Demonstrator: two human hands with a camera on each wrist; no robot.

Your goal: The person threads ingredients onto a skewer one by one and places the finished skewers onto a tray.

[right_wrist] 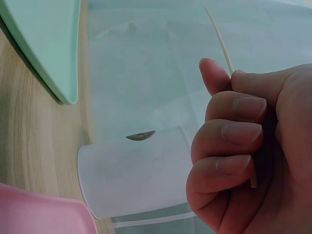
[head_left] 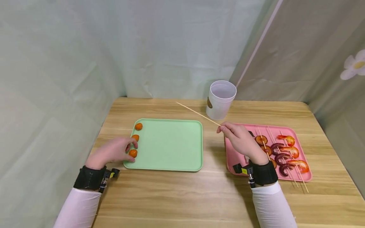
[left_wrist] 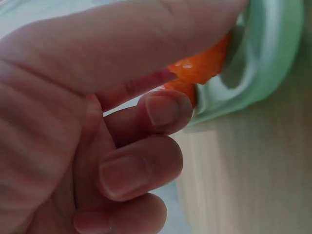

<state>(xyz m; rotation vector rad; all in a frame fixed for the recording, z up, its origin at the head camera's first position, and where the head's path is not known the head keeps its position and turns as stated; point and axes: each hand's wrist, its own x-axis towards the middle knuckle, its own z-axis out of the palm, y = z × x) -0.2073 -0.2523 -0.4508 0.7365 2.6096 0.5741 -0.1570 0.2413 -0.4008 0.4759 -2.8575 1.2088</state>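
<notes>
My right hand (head_left: pixel 238 139) grips a thin wooden skewer (head_left: pixel 196 112), its long end pointing up and left, above the pink tray's left side. In the right wrist view, thumb and forefinger pinch the skewer (right_wrist: pixel 219 41) and the other fingers curl round its lower end. My left hand (head_left: pixel 117 150) is at the left edge of a green tray (head_left: pixel 168 145). Thumb and fingers stand apart around the nearest orange ball (head_left: pixel 132 153). A second orange ball (head_left: pixel 135 137) lies just beyond the fingers, and a third ball (head_left: pixel 138 126) is in the far left corner.
A pink tray (head_left: pixel 232 158) on the right holds skewers of shrimp (head_left: pixel 291 152), dark tentacle pieces (head_left: pixel 282 156) and round brown slices (head_left: pixel 261 139). Behind the trays stands a white cup (head_left: pixel 219 104). Pale curtains (head_left: pixel 182 47) hang past the wooden table's (head_left: pixel 171 199) far edge.
</notes>
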